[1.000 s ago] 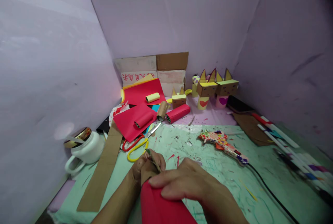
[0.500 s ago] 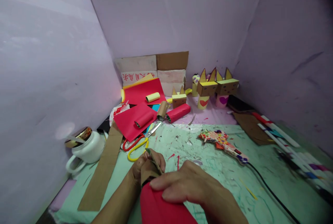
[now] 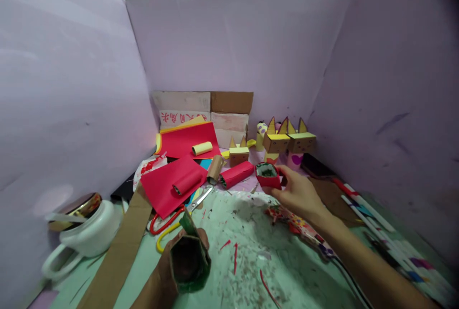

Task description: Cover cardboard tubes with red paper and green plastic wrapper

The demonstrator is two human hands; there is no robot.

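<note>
My left hand (image 3: pixel 168 263) is closed around a hollow, many-sided cardboard tube (image 3: pixel 207 270) with greenish sides. Its dark opening faces me, and a green flap (image 3: pixel 188 224) sticks up from its far edge. Farther forward and to the right, my right hand (image 3: pixel 299 192) grips a short red paper-covered tube (image 3: pixel 269 182) between thumb and fingers. Its open end is dark green inside. Behind it stand cardboard cat-eared figures (image 3: pixel 277 143). Below my right hand lies a flower-patterned glue gun (image 3: pixel 299 232). Scissors (image 3: pixel 172 218) with red and yellow handles lie beyond my left hand.
A white mug (image 3: pixel 91 232) and a cardboard strip (image 3: pixel 120 256) are at the left. Red paper sheets (image 3: pixel 168 177), a red roll (image 3: pixel 237 174) and a brown tube (image 3: pixel 215 169) lie farther back. Markers (image 3: pixel 373 213) lie at the right. Lilac panels (image 3: pixel 229 46) enclose the table.
My hands have parted. My right hand has moved forward and right and holds the red tube there. The hollow tube in my left hand now faces me. The view has tilted up.
</note>
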